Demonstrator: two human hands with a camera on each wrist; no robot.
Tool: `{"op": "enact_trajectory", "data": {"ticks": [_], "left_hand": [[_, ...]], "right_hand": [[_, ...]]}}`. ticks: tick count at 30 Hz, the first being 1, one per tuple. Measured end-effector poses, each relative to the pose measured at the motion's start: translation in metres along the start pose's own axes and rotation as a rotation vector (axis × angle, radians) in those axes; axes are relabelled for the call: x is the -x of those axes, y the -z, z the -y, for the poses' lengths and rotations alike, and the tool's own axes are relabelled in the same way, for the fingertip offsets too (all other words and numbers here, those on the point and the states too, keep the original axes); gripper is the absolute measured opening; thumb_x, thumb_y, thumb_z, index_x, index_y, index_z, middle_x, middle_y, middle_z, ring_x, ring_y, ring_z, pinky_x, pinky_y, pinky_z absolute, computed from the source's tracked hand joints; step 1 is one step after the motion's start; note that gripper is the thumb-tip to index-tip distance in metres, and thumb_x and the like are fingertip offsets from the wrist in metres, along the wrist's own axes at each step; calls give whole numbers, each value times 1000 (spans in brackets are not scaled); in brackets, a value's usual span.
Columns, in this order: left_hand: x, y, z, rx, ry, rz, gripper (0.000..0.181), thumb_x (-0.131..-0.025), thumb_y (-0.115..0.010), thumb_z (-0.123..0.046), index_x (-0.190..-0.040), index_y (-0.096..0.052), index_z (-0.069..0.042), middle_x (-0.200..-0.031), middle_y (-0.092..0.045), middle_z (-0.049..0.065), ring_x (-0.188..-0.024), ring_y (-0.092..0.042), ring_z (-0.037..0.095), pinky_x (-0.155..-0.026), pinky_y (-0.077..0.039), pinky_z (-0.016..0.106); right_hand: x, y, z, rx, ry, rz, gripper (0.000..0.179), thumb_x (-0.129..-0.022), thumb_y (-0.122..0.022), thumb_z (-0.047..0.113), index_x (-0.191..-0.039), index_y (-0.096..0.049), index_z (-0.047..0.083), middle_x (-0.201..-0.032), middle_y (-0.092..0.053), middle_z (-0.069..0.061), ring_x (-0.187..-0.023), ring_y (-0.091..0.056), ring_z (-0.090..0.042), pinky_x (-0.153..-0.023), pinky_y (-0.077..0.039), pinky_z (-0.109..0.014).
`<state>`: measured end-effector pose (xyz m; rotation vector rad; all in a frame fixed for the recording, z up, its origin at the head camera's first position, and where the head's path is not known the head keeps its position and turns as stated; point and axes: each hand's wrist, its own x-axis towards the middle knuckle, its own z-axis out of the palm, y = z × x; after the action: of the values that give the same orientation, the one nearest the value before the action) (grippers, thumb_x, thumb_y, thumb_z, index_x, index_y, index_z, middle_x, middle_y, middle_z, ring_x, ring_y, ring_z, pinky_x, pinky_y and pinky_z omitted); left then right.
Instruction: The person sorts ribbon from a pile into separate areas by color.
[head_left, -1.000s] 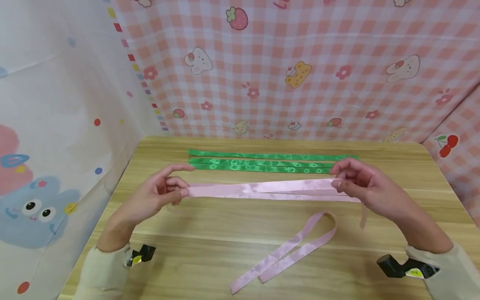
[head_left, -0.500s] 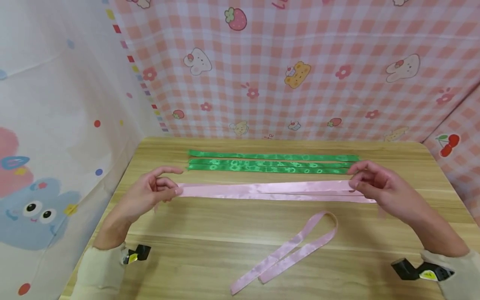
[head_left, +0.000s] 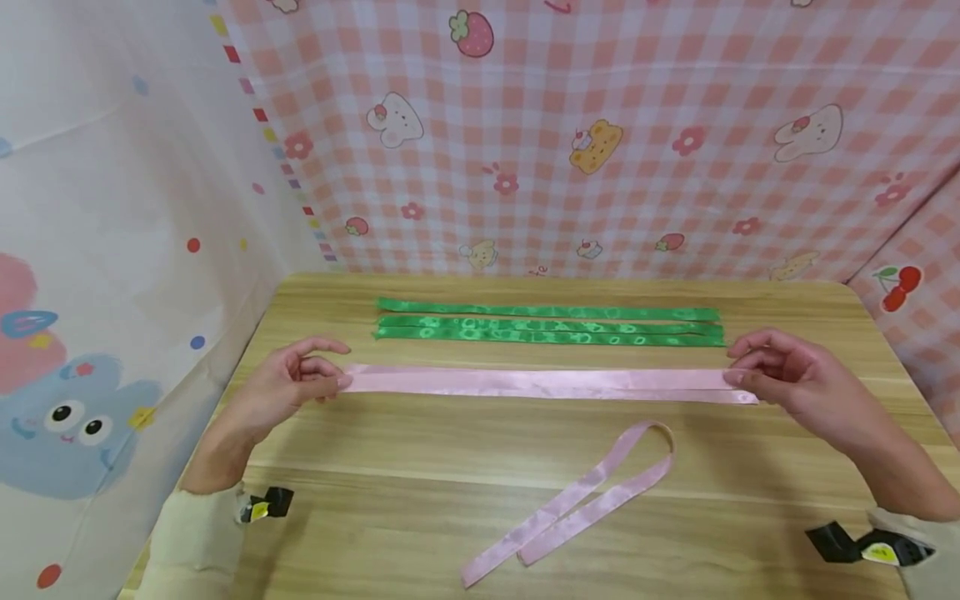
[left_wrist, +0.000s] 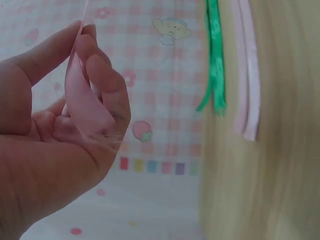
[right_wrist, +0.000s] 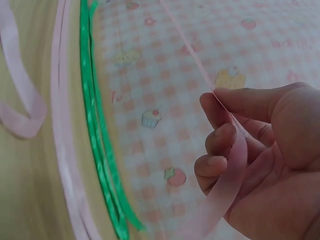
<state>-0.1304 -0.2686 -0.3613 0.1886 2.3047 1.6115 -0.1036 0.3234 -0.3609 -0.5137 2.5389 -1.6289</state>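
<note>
A pink satin ribbon [head_left: 637,379] is stretched straight between the two hands, above the table. My left hand [head_left: 273,387] pinches it between thumb and fingertip near one end; a short tail with frayed threads [left_wrist: 102,137] curls into the palm in the left wrist view. Toward the other end my right hand [head_left: 802,383] pinches it too, its tail [right_wrist: 227,195] hanging past the curled fingers. Below lie two flat pink ribbons [right_wrist: 62,125] side by side, largely overlapped by the held one in the head view. Several green ribbons [head_left: 547,327] lie parallel behind them.
Another pink ribbon [head_left: 577,492], folded over in a loop, lies slantwise on the front of the wooden table [head_left: 390,500]. A pink checked cloth [head_left: 525,108] hangs behind the table's back edge, and a white printed cloth [head_left: 142,208] hangs at the left.
The hands have slid apart, the left one leftward and the right one rightward, still pinching the ribbon. The held ribbon now runs level, closely in line with the pink ribbons below it.
</note>
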Motion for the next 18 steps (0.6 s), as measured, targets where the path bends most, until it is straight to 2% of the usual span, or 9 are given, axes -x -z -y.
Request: {"op": "enact_trajectory", "data": {"ticks": [5,9,13,18], "left_hand": [[-1,5,14,27,39,7,29,-94,-68,-10,-121,-59,-14,-86,-72,-5,-75,-64,13,-73,-54,28],[0,9,23,-22,85,-10,34,-92,-71,-15,-123,-57,-9,-87,-72,-3,-78,-67,19,-75,-55,32],[1,12,32,-47,112,-17,37,-92,-71,-17,-124,-56,-7,-89,-73,-1,-80,-67,22,-76,-55,33],[-2,14,44,14,98,-5,39,-93,-70,-13,-126,-54,0,-90,-74,1,-79,-67,18,-77,-56,31]], "right_hand": [[8,7,-17,38,-49,-23,21,-95,-57,-9,-110,-58,7,-90,-71,0,-82,-67,-7,-69,-53,-18],[15,10,-31,39,-107,-35,17,-96,-57,-6,-107,-58,6,-90,-70,2,-81,-67,-8,-69,-53,-18],[19,12,-43,36,-151,-50,12,-96,-59,-4,-105,-57,3,-88,-70,3,-78,-66,-7,-65,-51,-20],[23,15,-55,41,-202,-81,8,-95,-61,-2,-101,-57,2,-80,-68,5,-66,-58,-11,-53,-43,-28]]}}
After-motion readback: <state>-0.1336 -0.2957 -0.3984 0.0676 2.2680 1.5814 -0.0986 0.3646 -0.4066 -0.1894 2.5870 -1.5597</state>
